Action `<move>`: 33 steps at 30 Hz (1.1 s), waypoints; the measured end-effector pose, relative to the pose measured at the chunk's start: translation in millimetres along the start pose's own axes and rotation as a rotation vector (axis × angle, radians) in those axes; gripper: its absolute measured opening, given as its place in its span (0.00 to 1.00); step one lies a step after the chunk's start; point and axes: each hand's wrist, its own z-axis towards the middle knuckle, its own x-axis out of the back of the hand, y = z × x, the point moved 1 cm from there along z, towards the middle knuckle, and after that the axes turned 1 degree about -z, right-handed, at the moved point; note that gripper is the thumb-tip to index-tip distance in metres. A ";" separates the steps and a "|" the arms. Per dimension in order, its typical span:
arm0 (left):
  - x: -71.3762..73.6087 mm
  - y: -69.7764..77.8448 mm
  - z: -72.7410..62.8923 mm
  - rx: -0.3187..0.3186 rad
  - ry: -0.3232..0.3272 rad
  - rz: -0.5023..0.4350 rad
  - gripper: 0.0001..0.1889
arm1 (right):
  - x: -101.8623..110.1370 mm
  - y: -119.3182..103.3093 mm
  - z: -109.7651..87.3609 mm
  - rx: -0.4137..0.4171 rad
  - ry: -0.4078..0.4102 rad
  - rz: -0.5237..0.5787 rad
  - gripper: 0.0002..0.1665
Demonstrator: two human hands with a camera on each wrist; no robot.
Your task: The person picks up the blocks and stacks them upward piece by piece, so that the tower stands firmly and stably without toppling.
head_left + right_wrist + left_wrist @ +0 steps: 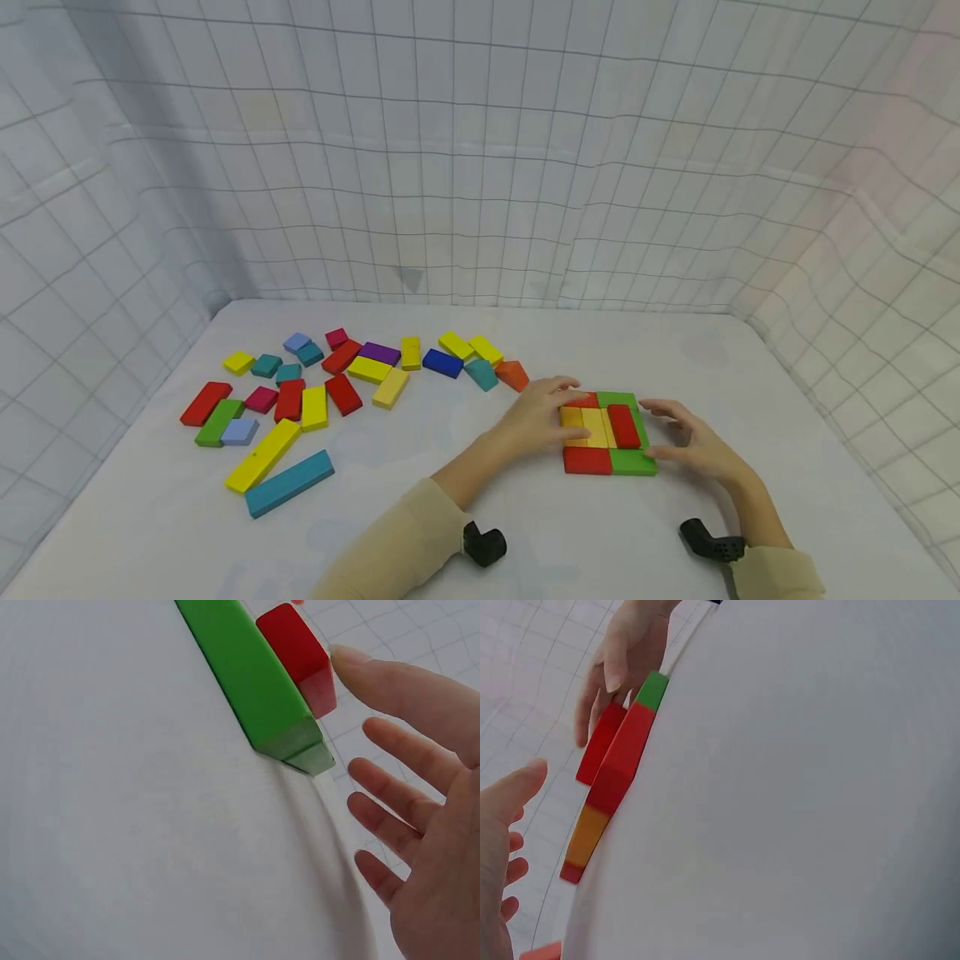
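A flat rectangle of wooden blocks lies on the white table, with red blocks [587,461] and green blocks [633,462] at its edges and yellow blocks [595,427] inside. One red block [624,427] lies raised on top, toward the right side; its raised end [295,641] shows in the right wrist view. My left hand [531,418] is at the rectangle's left side, fingers spread and reaching over its edge, gripping nothing. My right hand [696,446] is at the right side with loosely bent, parted fingers, its thumb close to the green edge, holding nothing.
Many loose blocks are scattered over the left half of the table, among them a long blue block [289,483] and a long yellow block [263,456]. An orange block [513,375] lies just beyond my left hand. A white gridded curtain [480,167] hangs behind the table.
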 end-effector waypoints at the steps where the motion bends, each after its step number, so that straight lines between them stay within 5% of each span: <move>1: 5.9 -6.3 -4.1 0.009 0.011 -0.005 0.27 | -0.1 -1.6 0.7 0.006 0.021 -0.018 0.38; 8: 46.1 -63.7 -34.0 0.088 0.211 -0.063 0.24 | -5.5 -12.0 6.4 0.015 0.014 0.026 0.38; 15: 72.1 -109.4 -61.1 0.251 0.384 0.072 0.23 | -13.3 -16.0 9.6 0.046 -0.015 0.036 0.34; 23: 75.4 -118.4 -68.8 0.417 0.321 0.297 0.32 | -14.5 -15.3 10.5 0.066 -0.036 0.050 0.32; 33: 72.0 -117.7 -67.1 0.474 0.323 0.330 0.25 | -16.2 -14.7 10.0 0.075 -0.039 0.050 0.32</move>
